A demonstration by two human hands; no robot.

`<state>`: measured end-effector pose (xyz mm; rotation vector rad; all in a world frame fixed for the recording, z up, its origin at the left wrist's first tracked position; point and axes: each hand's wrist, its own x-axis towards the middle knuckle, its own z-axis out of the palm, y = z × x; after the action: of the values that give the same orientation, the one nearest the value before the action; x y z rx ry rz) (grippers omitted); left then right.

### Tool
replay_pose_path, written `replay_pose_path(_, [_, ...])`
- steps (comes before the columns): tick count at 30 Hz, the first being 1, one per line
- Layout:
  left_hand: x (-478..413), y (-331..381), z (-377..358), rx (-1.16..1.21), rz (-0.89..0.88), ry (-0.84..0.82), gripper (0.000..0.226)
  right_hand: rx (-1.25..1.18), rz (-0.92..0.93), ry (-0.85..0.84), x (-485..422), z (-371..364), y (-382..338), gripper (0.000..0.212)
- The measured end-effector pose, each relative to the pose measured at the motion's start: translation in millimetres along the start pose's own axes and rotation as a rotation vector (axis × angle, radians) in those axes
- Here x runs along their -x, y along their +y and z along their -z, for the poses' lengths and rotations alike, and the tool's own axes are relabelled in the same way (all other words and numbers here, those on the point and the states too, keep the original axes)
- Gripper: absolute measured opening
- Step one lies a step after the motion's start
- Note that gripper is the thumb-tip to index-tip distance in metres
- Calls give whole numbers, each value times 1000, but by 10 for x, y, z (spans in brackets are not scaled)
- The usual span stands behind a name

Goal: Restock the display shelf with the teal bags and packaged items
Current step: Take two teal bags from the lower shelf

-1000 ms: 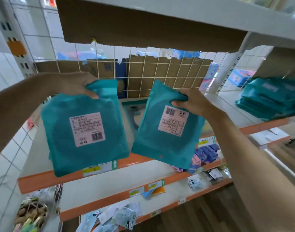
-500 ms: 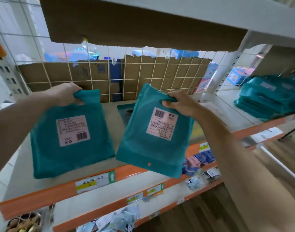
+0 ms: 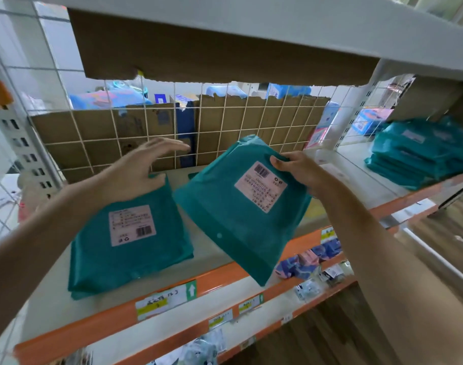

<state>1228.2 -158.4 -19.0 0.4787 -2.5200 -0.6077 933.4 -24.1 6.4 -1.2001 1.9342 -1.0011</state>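
A teal bag [image 3: 130, 241] with a pink label lies flat on the white display shelf [image 3: 49, 299], at its left. My left hand [image 3: 135, 169] hovers over the bag's far edge with fingers spread and straight, holding nothing. My right hand [image 3: 296, 169] grips the top edge of a second teal bag [image 3: 238, 206], which hangs tilted above the shelf's middle, its lower corner past the orange front edge. Another teal bag edge shows on the shelf behind it.
A wire grid backed with cardboard [image 3: 225, 127] closes the shelf's rear. A white shelf board runs overhead. A stack of teal bags [image 3: 420, 156] sits on the neighbouring shelf to the right. Small packaged items [image 3: 312, 262] lie on lower shelves with orange edges.
My left hand lowered its teal bag onto the shelf and let go, fingers now spread. My right hand carried the second bag further over the shelf, tilting it.
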Motion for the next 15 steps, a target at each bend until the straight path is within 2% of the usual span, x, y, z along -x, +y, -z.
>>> replay_pose_path(2, [43, 100, -17, 86, -30, -122, 75, -132, -93, -27, -14, 34, 37, 20])
replay_pose_path(4, [73, 195, -39, 94, -99, -149, 72, -201, -177, -27, -22, 58, 64, 21])
replay_pose_path(7, [20, 329, -124, -56, -217, -79, 67, -289, -286, -36, -32, 46, 96, 21])
replay_pose_path(10, [-90, 447, -239, -266, -333, 51, 45, -317, -332, -79, -29, -42, 90, 19])
replay_pose_path(13, [-121, 432, -312, -356, -382, 80, 30, -315, -360, -79, -48, -108, 91, 28])
replay_pose_path(15, [-98, 388, -312, -307, -345, 91, 42, -311, -363, -87, -58, -100, 114, 33])
